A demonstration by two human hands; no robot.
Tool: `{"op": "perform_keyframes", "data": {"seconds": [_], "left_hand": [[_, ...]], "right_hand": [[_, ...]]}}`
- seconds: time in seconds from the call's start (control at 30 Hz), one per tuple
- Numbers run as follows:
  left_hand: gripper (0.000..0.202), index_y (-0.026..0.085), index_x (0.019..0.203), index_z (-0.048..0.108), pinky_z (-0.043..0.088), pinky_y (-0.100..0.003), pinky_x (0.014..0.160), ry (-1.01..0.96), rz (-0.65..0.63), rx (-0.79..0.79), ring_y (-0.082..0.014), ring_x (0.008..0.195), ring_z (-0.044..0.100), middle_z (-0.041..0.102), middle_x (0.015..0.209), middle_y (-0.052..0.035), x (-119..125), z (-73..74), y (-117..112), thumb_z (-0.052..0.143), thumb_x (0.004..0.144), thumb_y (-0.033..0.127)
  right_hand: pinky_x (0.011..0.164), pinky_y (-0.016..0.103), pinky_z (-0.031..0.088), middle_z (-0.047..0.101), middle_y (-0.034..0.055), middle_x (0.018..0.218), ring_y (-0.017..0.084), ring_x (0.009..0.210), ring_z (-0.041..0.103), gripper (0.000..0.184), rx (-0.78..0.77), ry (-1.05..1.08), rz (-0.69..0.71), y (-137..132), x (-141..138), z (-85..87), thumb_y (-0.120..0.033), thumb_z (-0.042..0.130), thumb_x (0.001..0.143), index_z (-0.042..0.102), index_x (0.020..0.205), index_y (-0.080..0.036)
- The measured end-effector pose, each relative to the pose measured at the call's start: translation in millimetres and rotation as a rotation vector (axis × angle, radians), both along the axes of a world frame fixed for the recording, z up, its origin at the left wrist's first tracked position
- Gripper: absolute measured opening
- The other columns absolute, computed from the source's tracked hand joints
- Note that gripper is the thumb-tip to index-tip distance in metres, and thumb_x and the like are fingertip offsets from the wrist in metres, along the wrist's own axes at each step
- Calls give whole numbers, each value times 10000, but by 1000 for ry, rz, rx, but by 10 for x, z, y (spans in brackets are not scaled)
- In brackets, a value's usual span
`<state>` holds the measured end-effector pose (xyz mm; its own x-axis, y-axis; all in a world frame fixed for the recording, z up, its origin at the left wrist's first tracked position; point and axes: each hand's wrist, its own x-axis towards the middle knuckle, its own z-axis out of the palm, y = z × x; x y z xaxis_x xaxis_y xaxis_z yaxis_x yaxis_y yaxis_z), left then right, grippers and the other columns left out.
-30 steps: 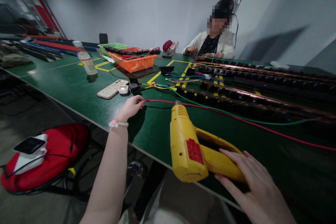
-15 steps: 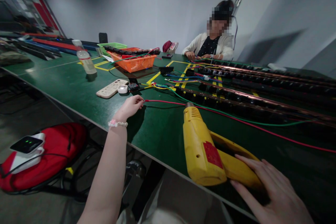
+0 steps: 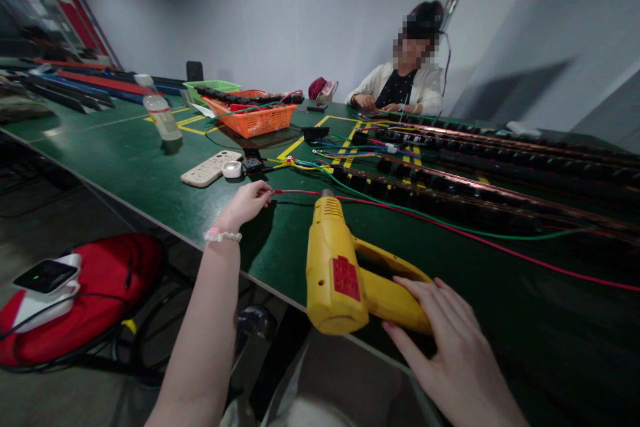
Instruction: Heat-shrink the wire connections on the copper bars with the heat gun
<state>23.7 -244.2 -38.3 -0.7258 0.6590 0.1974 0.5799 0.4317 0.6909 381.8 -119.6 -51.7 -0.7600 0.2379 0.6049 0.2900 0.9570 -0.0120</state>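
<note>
My left hand pinches the end of a red wire just above the green table. From there the wire runs to the right across the tabletop. A yellow heat gun is gripped by its handle in my right hand, fingers around the rear of the handle. Its nozzle points away from me and lies close to the red wire, right of my left hand. Whether nozzle and wire touch, I cannot tell. A green wire passes just behind the red one.
Beyond my left hand lie a phone and a small white case. A bottle and an orange basket stand farther back. Long black strips with wires cover the right side. A person works across the table.
My right hand has moved the heat gun to the left, bringing its nozzle nearer my left hand along the red wire. My left hand keeps its hold on the wire end.
</note>
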Motion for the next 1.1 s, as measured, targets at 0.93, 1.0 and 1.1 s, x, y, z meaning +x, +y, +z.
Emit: {"op": "perform_keyframes", "data": {"seconds": [0.93,1.0,1.1], "left_hand": [[302,156,839,621,442,-266,676,92,-23,-37,-175,753,595,673,838,-71,-21,-2,-5,452,795,403],[296,157,841,609,440,-258,644,52,-28,-31,-164,704,595,664,791,-59,-11,4,-6,454,792,405],[270,160,825,598,439,-252,636,26,-36,-26,-154,684,598,658,758,-52,-1,11,-7,456,792,387]], "right_hand": [[1015,494,419,614,83,1122,231,1076,569,426,-246,-52,129,-381,-423,67,-298,554,832,467,1234,-184],[1005,493,424,615,82,1129,236,1081,572,424,-226,-47,110,-327,-358,56,-323,550,836,470,1232,-193],[978,480,439,626,74,1124,244,1091,574,409,-188,-37,70,-232,-243,34,-363,538,843,491,1216,-203]]}}
